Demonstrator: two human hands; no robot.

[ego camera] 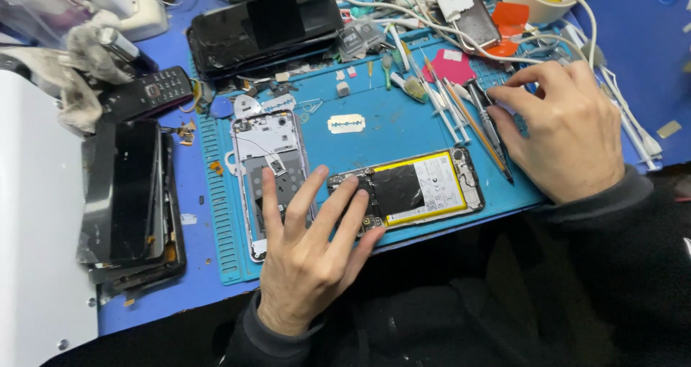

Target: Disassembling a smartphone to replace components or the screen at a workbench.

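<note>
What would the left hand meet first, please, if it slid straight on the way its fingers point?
Probably the razor blade. The left hand points up and slightly right, fingers on the opened phone and frame; beyond them lies bare mat.

Left hand: palm down, fingers spread and extended forward, fingertips pressed flat, wrist low in dark sleeve. Right hand: well apart to the right, palm down, fingers curled inward, thumb and index tips nearly pinched, dark cuff at wrist.

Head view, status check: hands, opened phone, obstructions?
Left hand flat on opened phone. Right hand at screwdriver. Razor blade lies apart on mat.
</note>
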